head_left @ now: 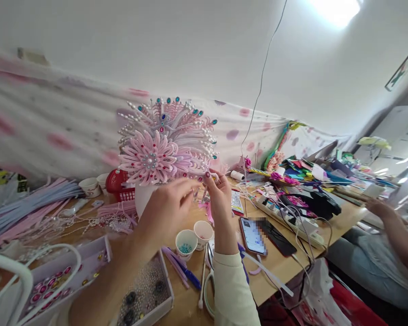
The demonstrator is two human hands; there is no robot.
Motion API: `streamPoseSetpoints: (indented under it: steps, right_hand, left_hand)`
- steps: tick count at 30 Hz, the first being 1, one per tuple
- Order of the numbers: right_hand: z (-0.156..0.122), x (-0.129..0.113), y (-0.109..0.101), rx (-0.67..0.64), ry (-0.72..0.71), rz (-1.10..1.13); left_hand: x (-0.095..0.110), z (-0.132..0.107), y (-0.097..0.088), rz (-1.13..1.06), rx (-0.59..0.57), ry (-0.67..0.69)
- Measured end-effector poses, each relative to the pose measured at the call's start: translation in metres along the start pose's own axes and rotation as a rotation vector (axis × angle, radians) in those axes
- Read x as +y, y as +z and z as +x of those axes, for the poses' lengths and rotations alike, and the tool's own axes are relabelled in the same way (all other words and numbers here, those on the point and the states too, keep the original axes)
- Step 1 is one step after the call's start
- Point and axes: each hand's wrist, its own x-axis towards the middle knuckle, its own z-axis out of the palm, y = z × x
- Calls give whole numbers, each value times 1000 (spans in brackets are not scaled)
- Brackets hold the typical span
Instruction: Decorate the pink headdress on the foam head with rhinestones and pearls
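Note:
A pink and lilac headdress (pixel 152 156) of fuzzy stems, pearls and blue and red gems stands on a white rounded stand (pixel 141 198). At its lower right edge, my right hand (pixel 220 192) has thumb and fingers closed on the gem-trimmed end. My left hand (pixel 171 199) is beside it, in front of the headdress's lower edge. Motion smears its curled fingers, so whether they hold anything is unclear. Below the hands are two paper cups, one cup (pixel 186 244) with turquoise beads and another cup (pixel 203 234) behind it.
Open boxes of pearls (pixel 168 290) and gems (pixel 105 249) lie at the front left. Scissors (pixel 209 276), a blue pen (pixel 190 274) and phones (pixel 254 237) rest on the table. A power strip (pixel 292 224) with cables is to the right, near another person's hand (pixel 376 208).

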Motion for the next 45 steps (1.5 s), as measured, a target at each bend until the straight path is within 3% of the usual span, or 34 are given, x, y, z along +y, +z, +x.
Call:
streamPoseSetpoints:
  steps: [2,5,9,13,17,32,39,45]
  right_hand:
    - [3,3,-2,-5,2,40]
    - [2,5,-7,-35,21,82]
    - [-3,6,-14,-59,41,119]
    - [-5,6,-15,-71,32,139]
    - [-3,5,-16,-114,16,141]
    - [7,15,-29,-241,20,180]
    - [5,8,-23,-212,70,215]
    - [0,6,-18,-185,93,193]
  left_hand:
    - [0,30,8,113,-50,-10]
    - [2,56,15,253,-190,-114]
    - [6,65,21,384,-298,-160]
    - [8,70,23,336,-347,-250]
    - [9,72,23,204,-353,-324]
    - [13,80,21,69,-325,-438]
    - [9,77,19,86,-319,-376]
    - [13,75,23,325,-326,-276]
